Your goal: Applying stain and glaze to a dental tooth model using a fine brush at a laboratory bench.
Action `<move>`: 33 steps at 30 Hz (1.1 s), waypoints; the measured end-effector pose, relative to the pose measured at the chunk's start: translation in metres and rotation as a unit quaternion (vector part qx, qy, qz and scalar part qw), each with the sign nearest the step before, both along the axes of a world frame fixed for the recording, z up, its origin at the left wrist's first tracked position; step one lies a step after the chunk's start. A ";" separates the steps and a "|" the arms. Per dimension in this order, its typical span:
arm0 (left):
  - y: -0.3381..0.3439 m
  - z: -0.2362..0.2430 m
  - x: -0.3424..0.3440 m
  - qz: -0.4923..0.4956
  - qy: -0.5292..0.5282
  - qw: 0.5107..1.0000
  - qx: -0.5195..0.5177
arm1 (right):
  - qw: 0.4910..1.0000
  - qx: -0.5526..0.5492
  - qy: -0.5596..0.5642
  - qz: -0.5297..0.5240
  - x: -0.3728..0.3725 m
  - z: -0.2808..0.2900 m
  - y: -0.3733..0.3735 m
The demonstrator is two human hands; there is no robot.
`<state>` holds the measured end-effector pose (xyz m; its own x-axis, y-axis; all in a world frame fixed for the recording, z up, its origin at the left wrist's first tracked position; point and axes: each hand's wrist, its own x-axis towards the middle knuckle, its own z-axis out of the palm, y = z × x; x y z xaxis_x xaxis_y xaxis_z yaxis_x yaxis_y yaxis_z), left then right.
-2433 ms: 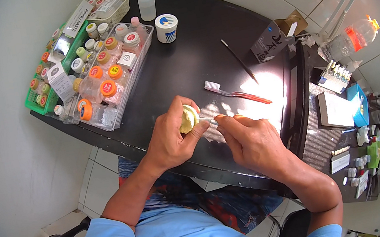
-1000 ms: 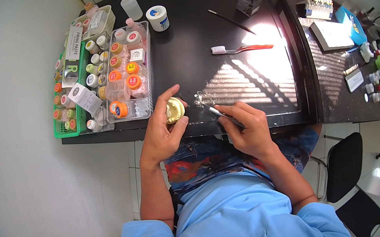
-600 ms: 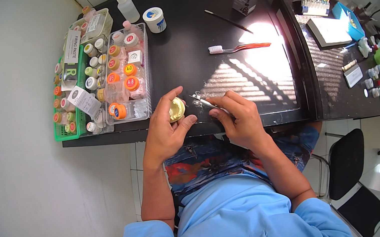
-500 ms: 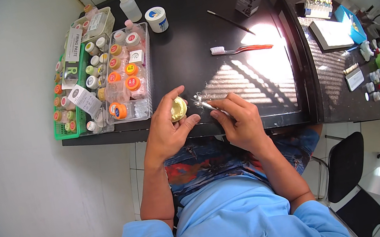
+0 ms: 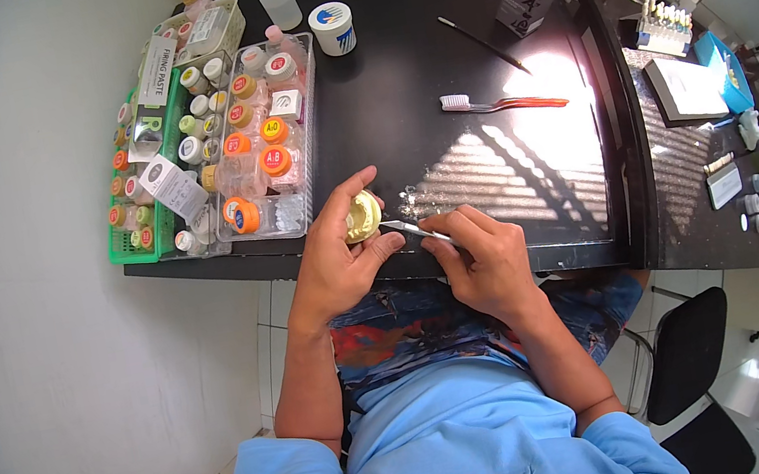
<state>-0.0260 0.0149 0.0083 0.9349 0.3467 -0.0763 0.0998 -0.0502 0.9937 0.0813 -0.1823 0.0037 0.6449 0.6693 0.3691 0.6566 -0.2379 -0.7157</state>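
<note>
My left hand (image 5: 336,267) is wrapped round a small pale-yellow dental cast (image 5: 362,217), its curved row of teeth facing up and right. In my right hand (image 5: 482,254) a slim silver-white knife (image 5: 412,228) is pinched between thumb and fingers. The blade tip points left and meets, or nearly meets, the cast's lower right edge beside my left thumb; contact is hard to tell. Whitish shavings (image 5: 416,201) lie on the black tabletop (image 5: 380,125) just beyond the knife.
A toothbrush (image 5: 506,103) and a thin dark brush (image 5: 486,46) lie farther back. To the left, a clear tray (image 5: 310,127) and a green basket (image 5: 119,244) hold several small jars. A white tub (image 5: 333,30) and a squeeze bottle (image 5: 278,1) stand behind; a raised edge (image 5: 622,123) borders the right.
The knife tip has moved left from the shavings on the table to the cast's edge. My left hand still holds the cast, now turned so its teeth show more. The view has shifted slightly.
</note>
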 end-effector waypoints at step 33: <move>0.001 0.005 0.001 -0.006 0.002 0.997 0.079 | 0.995 0.005 -0.103 -0.002 -0.002 -0.009 0.007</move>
<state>-0.0251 0.0157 0.0131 0.9390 0.3429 -0.0255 0.1021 -0.2072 0.9730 0.0798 -0.1758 -0.0054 0.5569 0.6630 0.5003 0.7891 -0.2343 -0.5678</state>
